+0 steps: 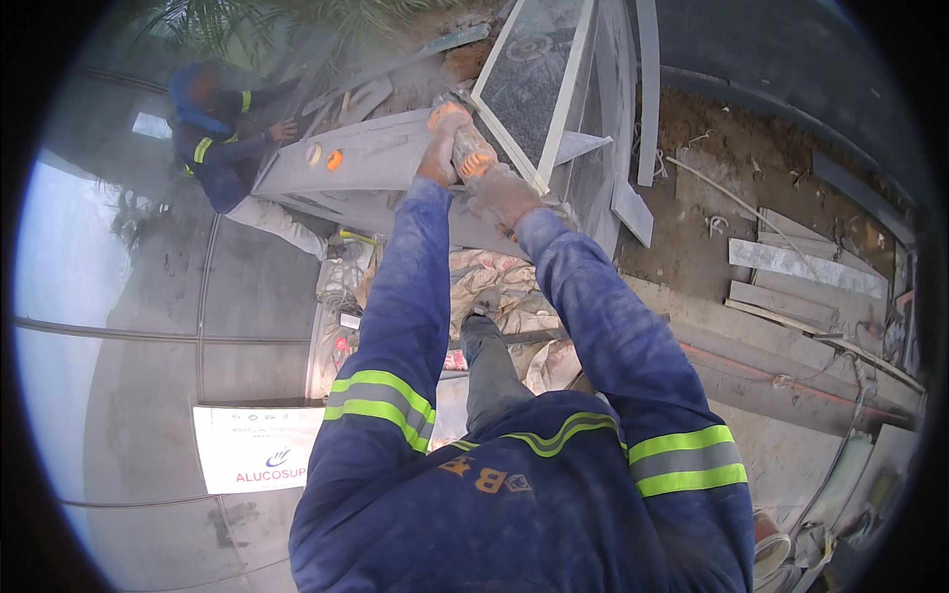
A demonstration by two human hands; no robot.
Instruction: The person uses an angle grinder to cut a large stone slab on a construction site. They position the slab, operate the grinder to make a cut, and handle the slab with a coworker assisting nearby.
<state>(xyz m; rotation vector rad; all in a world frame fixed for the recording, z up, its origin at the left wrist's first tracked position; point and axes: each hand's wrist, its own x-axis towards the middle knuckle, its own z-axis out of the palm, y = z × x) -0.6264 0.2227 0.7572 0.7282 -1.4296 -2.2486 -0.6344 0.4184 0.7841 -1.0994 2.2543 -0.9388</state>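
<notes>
An orange power tool with a dusty body [469,147] is in my two hands near the top centre. My left hand [443,148] is wrapped round its upper part, and my right hand [502,203] grips its lower end, fingers partly hidden. The tool is over a dusty grey, tapering panel [366,146] and beside a dark speckled slab [524,79] with pale edge strips. Whether it touches either, I cannot tell. A cream disc [314,154] and an orange disc [335,159] lie on the panel, left of my hands.
A co-worker [217,158] in hooded workwear leans at the panel's left end. Crumpled sheeting [509,267] is around my foot [481,331]. A dark tiled surface [148,385] with a white printed board [255,435] is at left. Cut boards [806,257], loose dirt, cables and a hose are at right.
</notes>
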